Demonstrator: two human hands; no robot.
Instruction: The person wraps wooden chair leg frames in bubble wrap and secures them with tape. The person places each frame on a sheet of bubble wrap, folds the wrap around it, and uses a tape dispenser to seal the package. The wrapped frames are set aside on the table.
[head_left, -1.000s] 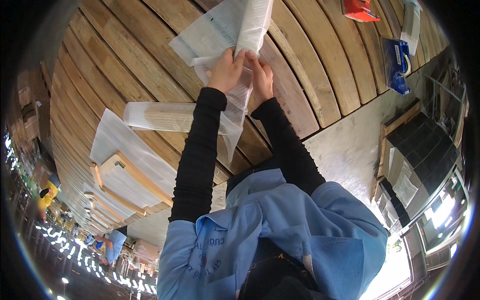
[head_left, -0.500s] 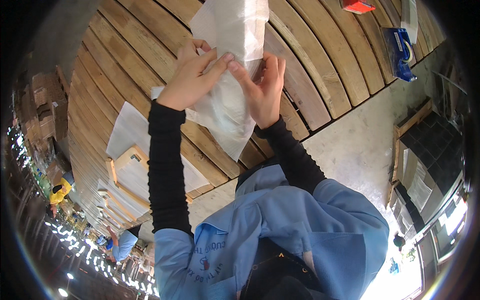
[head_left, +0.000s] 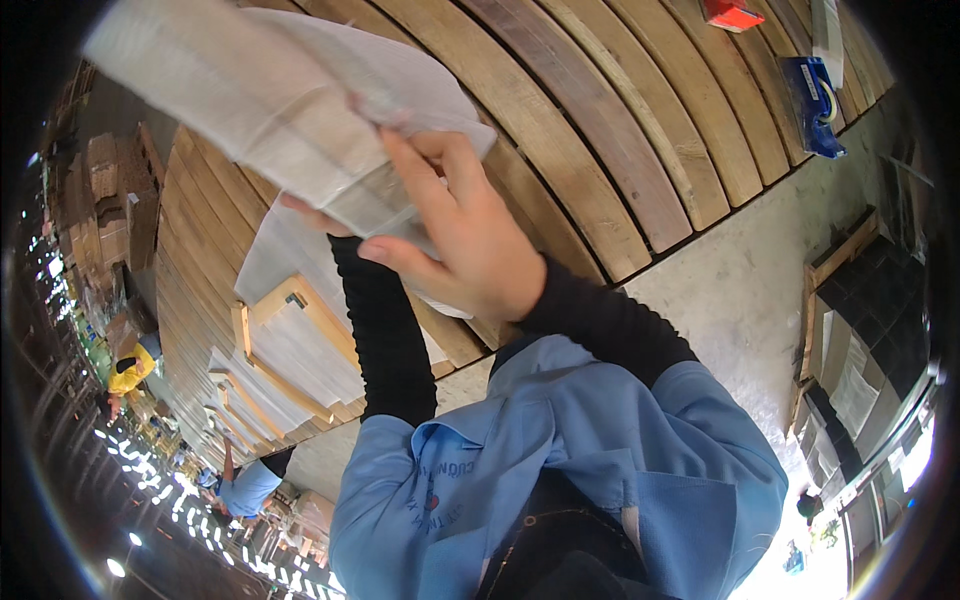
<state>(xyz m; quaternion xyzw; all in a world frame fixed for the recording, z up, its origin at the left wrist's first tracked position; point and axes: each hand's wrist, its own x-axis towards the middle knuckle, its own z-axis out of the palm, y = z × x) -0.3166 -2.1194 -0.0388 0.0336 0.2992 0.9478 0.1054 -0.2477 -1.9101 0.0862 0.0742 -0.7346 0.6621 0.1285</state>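
Observation:
A long package wrapped in thin white foam sheet (head_left: 300, 130) is tilted over the table, its far end toward the upper left and smeared by motion. My right hand (head_left: 470, 230) grips its near end, thumb apart from the fingers. Under the package, my left hand (head_left: 312, 214) supports it; only some fingertips and the wrist show, the rest being hidden. What lies inside the wrapping cannot be made out. Beneath it, a loose white sheet (head_left: 400, 65) spreads on the slatted wooden table (head_left: 560, 120).
Angled wooden frame pieces (head_left: 300, 300) lie on white sheets to my left. A blue tape dispenser (head_left: 812, 105) sits at the table's right edge, with a red object (head_left: 735, 14) farther back. Stacked cartons (head_left: 110, 190) and people, one in yellow (head_left: 130, 372), are off to the left.
The wrapped package has swung to the left and turned from upright to slanting. My left hand has gone underneath it, while my right hand has moved left and down onto its near end.

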